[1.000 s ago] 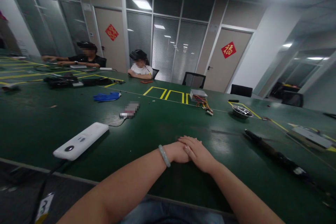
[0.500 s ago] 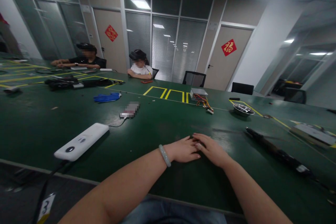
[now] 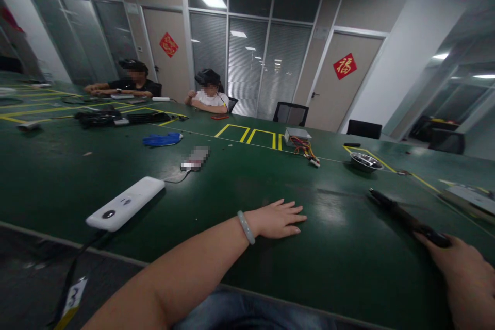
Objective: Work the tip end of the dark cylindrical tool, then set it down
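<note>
My left hand (image 3: 276, 219) lies flat on the green table (image 3: 232, 201) with its fingers stretched out and nothing under them; a pale bangle sits on the wrist. At the lower right, my right hand (image 3: 460, 268) is on the near end of a long black tool (image 3: 406, 219) that lies slanted on the table. Its fingers appear to curl around that end, though the hand is partly cut off by the frame edge.
A white power bank (image 3: 126, 210) with a cable lies at left. Farther back are blue gloves (image 3: 162, 139), a grey box with coloured wires (image 3: 297, 137), a metal bowl (image 3: 365, 161) and a flat grey part (image 3: 469, 197). Two people sit at the far side.
My right hand has left my left hand and swung out to the right onto the black tool. My left hand stays flat in place.
</note>
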Demonstrator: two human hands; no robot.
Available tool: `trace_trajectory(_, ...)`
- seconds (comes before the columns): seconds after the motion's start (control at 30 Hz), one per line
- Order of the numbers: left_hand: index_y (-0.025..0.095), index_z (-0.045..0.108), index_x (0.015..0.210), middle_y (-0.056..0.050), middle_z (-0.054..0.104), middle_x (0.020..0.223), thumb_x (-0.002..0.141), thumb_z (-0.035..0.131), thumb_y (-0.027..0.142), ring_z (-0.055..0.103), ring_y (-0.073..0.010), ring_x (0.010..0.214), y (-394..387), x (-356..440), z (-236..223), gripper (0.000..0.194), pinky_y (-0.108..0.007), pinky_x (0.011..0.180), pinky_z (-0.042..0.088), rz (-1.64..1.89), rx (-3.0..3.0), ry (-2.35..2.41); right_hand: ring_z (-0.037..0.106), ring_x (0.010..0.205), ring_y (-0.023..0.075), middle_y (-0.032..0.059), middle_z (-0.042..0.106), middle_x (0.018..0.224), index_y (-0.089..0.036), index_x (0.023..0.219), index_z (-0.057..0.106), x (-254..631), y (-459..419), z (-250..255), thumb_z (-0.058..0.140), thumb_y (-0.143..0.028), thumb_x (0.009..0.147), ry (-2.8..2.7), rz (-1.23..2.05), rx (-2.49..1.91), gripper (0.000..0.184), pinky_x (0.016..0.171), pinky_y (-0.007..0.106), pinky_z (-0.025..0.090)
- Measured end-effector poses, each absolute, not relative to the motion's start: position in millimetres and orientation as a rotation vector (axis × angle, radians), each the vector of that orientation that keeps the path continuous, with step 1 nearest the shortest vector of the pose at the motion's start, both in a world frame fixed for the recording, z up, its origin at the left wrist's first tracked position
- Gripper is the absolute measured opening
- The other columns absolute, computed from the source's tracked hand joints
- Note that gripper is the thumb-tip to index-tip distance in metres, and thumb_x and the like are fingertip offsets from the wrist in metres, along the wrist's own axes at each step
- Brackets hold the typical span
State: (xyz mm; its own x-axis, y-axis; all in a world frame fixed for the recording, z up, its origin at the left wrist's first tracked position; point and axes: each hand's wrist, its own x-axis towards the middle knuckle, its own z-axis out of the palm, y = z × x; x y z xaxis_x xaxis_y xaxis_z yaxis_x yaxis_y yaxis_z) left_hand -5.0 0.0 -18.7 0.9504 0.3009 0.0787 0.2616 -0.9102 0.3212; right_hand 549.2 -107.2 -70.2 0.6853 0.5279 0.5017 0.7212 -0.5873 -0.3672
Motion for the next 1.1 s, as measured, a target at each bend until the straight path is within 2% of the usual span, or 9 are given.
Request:
trace_trajectory(0.13,0.024,0.026,0.150,-0.006,0.018,0.158,0.100,0.026,0.050,0.012,-0.0260,0.147,-1,-5,-17,0.057,-0.052,0.117,0.013,0.171,2.788,0.424,0.043,0.115,0.0607,0.0416,0.054,0.111,-0.020,0.105,0.074,551,-108,-67,0.067,-0.081,0.047,-0.732,-0.302,-2.352,0.084,0.070,0.073,0.023)
trace_trajectory(0.3,0.023,0.027,0.150,-0.007,0.018,0.158,0.099,0.028,0.049,0.013,-0.0265,0.147,-1,-6,-17,0.057,-0.053,0.117,0.013,0.164,2.783,0.415,0.046,0.112,0.0601,0.0380,0.055,0.116,-0.020,0.111,0.071,523,-107,-52,0.066,-0.077,0.054,-0.824,-0.275,-2.436,0.081,0.069,0.070,0.028)
trace_trajectory(0.5,0.022,0.031,0.148,-0.006,0.027,0.156,0.096,0.039,0.051,0.019,-0.0223,0.145,0,-4,-13,0.061,-0.040,0.119,0.016,0.390,2.839,0.357,0.055,0.107,0.0447,0.0199,0.059,0.122,-0.024,0.116,0.066,432,-87,-33,0.048,-0.073,0.076,-1.327,-0.271,-2.400,0.066,0.073,0.057,0.040)
trace_trajectory(0.63,0.023,0.027,0.150,-0.004,0.025,0.157,0.095,0.042,0.051,0.014,-0.0215,0.147,-7,-1,-5,0.063,-0.040,0.119,0.013,0.551,2.897,0.398,0.058,0.102,0.0331,0.0095,0.062,0.114,-0.025,0.114,0.065,333,-67,-27,0.054,-0.064,0.078,-1.620,-0.191,-2.174,0.054,0.081,0.047,0.044)
trace_trajectory(0.73,0.024,0.027,0.150,-0.004,0.024,0.157,0.097,0.036,0.052,0.013,-0.0222,0.147,-12,-1,-3,0.060,-0.042,0.119,0.013,0.639,2.937,0.553,0.059,0.101,0.0268,0.0063,0.063,0.110,-0.025,0.111,0.065,255,-56,-27,0.061,-0.050,0.078,-1.775,-0.118,-1.974,0.042,0.085,0.040,0.043)
trace_trajectory(0.83,0.025,0.033,0.147,-0.006,0.039,0.150,0.101,0.022,0.048,0.034,-0.0219,0.139,-10,-4,-5,0.053,-0.044,0.115,0.021,0.705,2.909,0.778,0.058,0.101,0.0255,0.0072,0.063,0.110,-0.023,0.111,0.063,187,-48,-30,0.061,-0.034,0.080,-1.825,-0.050,-1.891,0.034,0.085,0.038,0.042)
trace_trajectory(0.93,0.021,0.045,0.139,-0.009,0.060,0.129,0.102,0.016,0.045,0.057,-0.0231,0.115,-3,-10,-8,0.054,-0.043,0.102,0.037,0.661,2.863,1.003,0.058,0.100,0.0275,0.0087,0.062,0.109,-0.022,0.111,0.061,147,-39,-33,0.059,-0.030,0.081,-1.817,-0.012,-1.919,0.031,0.085,0.041,0.042)
trace_trajectory(1.03,0.019,0.048,0.137,-0.011,0.065,0.120,0.100,0.014,0.048,0.061,-0.0252,0.105,3,-15,-7,0.058,-0.041,0.091,0.043,0.608,2.858,1.117,0.056,0.106,0.0284,0.0087,0.060,0.115,-0.022,0.115,0.058,138,-34,-31,0.061,-0.031,0.080,-1.862,0.060,-1.852,0.036,0.089,0.043,0.042)
trace_trajectory(1.1,0.019,0.045,0.140,-0.011,0.064,0.121,0.100,0.013,0.051,0.061,-0.0256,0.105,3,-16,-6,0.061,-0.040,0.089,0.044,0.615,2.855,1.133,0.052,0.114,0.0282,0.0098,0.056,0.123,-0.020,0.124,0.051,146,-39,-25,0.063,-0.033,0.079,-1.929,0.070,-1.756,0.048,0.095,0.043,0.041)
